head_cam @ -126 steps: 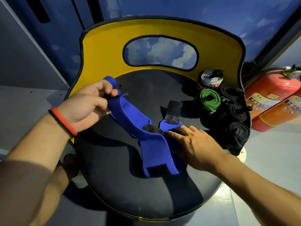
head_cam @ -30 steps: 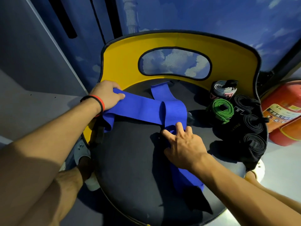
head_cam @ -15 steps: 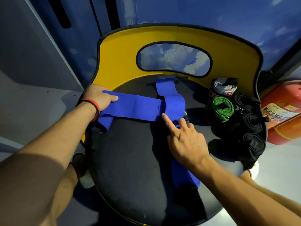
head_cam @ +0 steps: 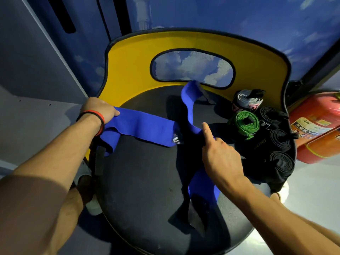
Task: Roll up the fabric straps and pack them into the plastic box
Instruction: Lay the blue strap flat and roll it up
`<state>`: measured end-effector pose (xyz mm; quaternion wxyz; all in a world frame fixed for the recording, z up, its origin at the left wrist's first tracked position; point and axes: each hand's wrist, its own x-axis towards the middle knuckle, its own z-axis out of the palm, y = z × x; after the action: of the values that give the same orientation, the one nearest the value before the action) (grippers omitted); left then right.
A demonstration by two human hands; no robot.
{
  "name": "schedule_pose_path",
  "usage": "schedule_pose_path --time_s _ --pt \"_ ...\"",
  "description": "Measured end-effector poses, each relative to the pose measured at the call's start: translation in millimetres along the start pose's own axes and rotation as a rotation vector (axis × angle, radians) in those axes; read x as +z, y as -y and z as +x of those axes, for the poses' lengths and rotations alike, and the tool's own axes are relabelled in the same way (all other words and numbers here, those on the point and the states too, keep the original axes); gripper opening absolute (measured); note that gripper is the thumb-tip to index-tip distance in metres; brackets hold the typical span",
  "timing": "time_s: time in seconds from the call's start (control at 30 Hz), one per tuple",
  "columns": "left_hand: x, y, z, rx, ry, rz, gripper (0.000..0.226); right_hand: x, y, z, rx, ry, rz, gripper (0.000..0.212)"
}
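On the black chair seat (head_cam: pixel 147 181), the blue strap (head_cam: pixel 147 126) lies across mid-frame. The left hand (head_cam: pixel 99 110) grips its left end. The right hand (head_cam: pixel 220 157) extends an index finger over it, grasp unclear. Best to untwist it, keep tension, then roll tightly.

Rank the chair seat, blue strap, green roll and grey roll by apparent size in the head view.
1. chair seat
2. blue strap
3. green roll and grey roll, about alike; left unranked

Count: 2 blue straps (head_cam: pixel 143 126), 3 black rolled straps (head_cam: pixel 279 139), 1 green roll (head_cam: pixel 245 124), 1 grey-pink roll (head_cam: pixel 246 102), 2 red extinguishers (head_cam: pixel 312 118), 1 chair (head_cam: pixel 132 67).
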<state>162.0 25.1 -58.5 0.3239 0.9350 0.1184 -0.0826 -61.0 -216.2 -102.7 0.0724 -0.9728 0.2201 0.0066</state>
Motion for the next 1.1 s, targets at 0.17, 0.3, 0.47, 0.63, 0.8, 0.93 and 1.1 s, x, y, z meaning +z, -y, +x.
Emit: schedule_pose_path --time_s 0.17,0.3,0.47,0.63,0.8,0.93,1.1 --pt "-18 -1 2 0.043 -0.066 -0.008 0.023 -4 -6 -5 0.010 -0.011 -0.034 0.068" --pt "-43 -4 4 0.085 -0.109 -0.083 0.030 -7 -9 -6 -0.003 -0.018 -0.036 0.065" --pt "-45 -6 -17 -0.014 0.182 -0.325 0.008 -10 12 -12 -0.124 -0.032 0.028 0.063" --pt "-26 2 -33 -0.044 0.372 -0.315 0.017 4 40 -20 -0.265 0.100 0.126 0.087" --pt "-23 8 -34 -0.044 0.429 -0.265 0.011 6 30 -10 -0.487 0.344 -0.044 0.098" --pt "-21 5 -39 -0.033 0.474 -0.254 0.003 11 19 4 -0.470 0.358 -0.069 0.096" --pt "-23 3 -47 -0.012 0.563 -0.317 0.054 26 20 17 -0.336 0.155 -0.050 0.077"
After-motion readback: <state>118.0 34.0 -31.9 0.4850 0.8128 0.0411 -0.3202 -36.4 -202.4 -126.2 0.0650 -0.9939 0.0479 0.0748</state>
